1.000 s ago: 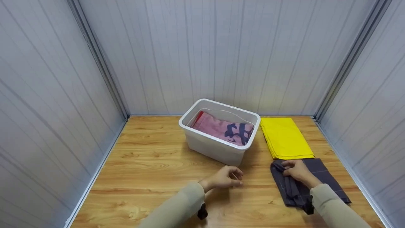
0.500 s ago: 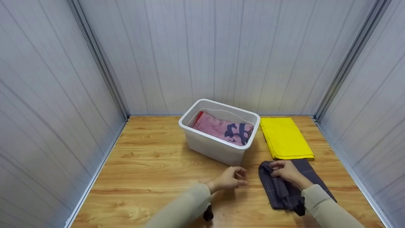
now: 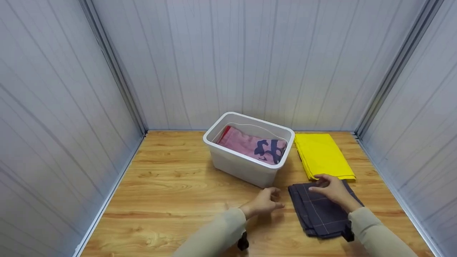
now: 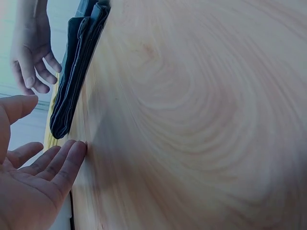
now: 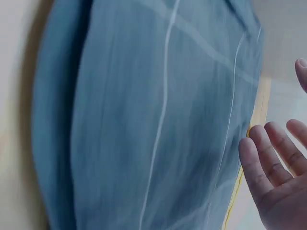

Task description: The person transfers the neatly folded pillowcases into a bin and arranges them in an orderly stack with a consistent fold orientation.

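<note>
A dark grey checked cloth [image 3: 317, 210], folded into layers, lies on the wooden table at the right. Just over its far part hovers my right hand [image 3: 337, 192], fingers spread and thumb apart, holding nothing. In the right wrist view the fingers [image 5: 271, 158] are extended beside the cloth [image 5: 124, 124]. My left hand [image 3: 263, 202] is beside the cloth's left edge, near the white bin's front corner, with relaxed fingers and nothing in them. The left wrist view shows the folded edge of the cloth [image 4: 76, 72] beyond the left hand's fingers [image 4: 67, 167].
The white plastic bin [image 3: 239, 169] stands mid-table at an angle, with a folded pink cloth [image 3: 241, 141] bearing dark figures inside. A folded yellow cloth [image 3: 323, 155] lies right of the bin, behind the grey one. Pale panel walls [image 3: 228, 64] enclose the table on three sides.
My right hand has let go of the grey cloth, after drawing it leftward and folding its right part over. The cloth now lies more compact. My left hand has shifted slightly right.
</note>
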Demonstrator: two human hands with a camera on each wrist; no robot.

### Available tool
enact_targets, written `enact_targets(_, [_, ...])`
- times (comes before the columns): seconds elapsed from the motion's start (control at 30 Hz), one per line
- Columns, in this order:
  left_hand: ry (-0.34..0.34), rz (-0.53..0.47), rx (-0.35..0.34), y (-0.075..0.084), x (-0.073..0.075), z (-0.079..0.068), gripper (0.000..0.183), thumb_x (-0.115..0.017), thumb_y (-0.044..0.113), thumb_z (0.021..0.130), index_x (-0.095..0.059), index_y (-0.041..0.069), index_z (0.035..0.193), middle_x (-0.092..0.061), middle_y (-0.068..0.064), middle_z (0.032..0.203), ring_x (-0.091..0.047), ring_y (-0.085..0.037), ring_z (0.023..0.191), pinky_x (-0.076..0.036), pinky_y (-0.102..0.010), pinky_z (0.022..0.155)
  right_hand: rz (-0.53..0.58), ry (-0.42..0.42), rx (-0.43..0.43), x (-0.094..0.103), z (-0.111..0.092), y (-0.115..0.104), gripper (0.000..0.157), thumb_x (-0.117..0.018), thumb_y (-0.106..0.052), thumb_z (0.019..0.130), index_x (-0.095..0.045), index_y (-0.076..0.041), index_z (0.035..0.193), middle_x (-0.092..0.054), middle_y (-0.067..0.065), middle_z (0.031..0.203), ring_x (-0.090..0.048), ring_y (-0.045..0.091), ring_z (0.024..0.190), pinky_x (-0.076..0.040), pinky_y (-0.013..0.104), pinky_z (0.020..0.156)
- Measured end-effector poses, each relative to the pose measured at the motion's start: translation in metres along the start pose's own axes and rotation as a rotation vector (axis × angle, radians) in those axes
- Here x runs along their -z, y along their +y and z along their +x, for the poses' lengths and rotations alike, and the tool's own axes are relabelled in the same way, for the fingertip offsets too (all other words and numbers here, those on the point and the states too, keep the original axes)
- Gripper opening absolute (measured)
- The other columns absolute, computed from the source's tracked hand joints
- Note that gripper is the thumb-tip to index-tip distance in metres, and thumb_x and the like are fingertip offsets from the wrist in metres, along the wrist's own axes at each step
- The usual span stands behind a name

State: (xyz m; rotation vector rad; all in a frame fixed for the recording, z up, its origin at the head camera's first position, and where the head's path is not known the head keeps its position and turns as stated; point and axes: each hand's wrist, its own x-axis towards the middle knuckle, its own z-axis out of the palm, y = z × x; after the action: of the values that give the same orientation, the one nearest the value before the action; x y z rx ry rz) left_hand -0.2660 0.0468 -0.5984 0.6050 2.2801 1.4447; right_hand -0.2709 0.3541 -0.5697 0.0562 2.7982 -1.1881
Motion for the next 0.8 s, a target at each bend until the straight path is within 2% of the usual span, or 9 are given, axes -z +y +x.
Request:
enact_targets(0.23, [0.019,0.037,-0.017,0.003,-0.005,0.011,0.055,-0.081,0.017,0.097,-0.061,-0.003,0.144,-0.071,-0.016,0.132,-0.069,-0.030,0.123,-0.057,-0.036,0.105,-0.065,0.034,0.023,0.022,-0.004,0.023,0.083,-0.087,-0.039,0.094,-0.053,0.011,0.151,-0.066,0.034,0.135,-0.066,0.044,0.118,-0.059,0.055,0.098])
enact_targets(0.33, [0.032,0.053,-0.022,0.004,-0.008,0.015,0.056,-0.081,0.018,0.096,-0.061,-0.002,0.145,-0.071,-0.016,0.131,-0.068,-0.030,0.124,-0.055,-0.036,0.108,-0.081,0.029,-0.001,0.028,-0.005,0.033,0.090,-0.085,-0.043,0.095,-0.047,0.012,0.155,-0.058,0.039,0.145,-0.060,0.052,0.129,-0.053,0.063,0.107])
enact_targets(0.47, [0.043,0.052,-0.001,0.006,-0.014,0.022,0.059,-0.081,0.018,0.096,-0.059,-0.001,0.148,-0.071,-0.016,0.136,-0.066,-0.028,0.129,-0.051,-0.036,0.113,-0.100,0.017,-0.037,0.036,-0.007,0.046,0.098,-0.083,-0.046,0.095,-0.040,0.015,0.158,-0.043,0.044,0.158,-0.043,0.061,0.146,-0.039,0.071,0.119])
enact_targets(0.6, [0.045,0.063,0.023,0.011,-0.019,0.028,0.062,-0.079,0.020,0.096,-0.058,0.000,0.151,-0.068,-0.016,0.144,-0.062,-0.029,0.136,-0.048,-0.038,0.119,-0.148,0.025,-0.045,0.043,-0.008,0.057,0.102,-0.085,-0.048,0.093,-0.040,0.016,0.158,-0.039,0.046,0.159,-0.037,0.063,0.149,-0.034,0.073,0.121])
enact_targets(0.8, [0.034,0.066,0.056,0.014,-0.026,0.037,0.067,-0.080,0.024,0.096,-0.055,0.002,0.154,-0.063,-0.016,0.153,-0.056,-0.029,0.145,-0.043,-0.039,0.124,-0.187,0.034,-0.051,0.050,-0.013,0.066,0.105,-0.087,-0.048,0.091,-0.039,0.020,0.156,-0.038,0.049,0.156,-0.040,0.066,0.145,-0.039,0.073,0.117])
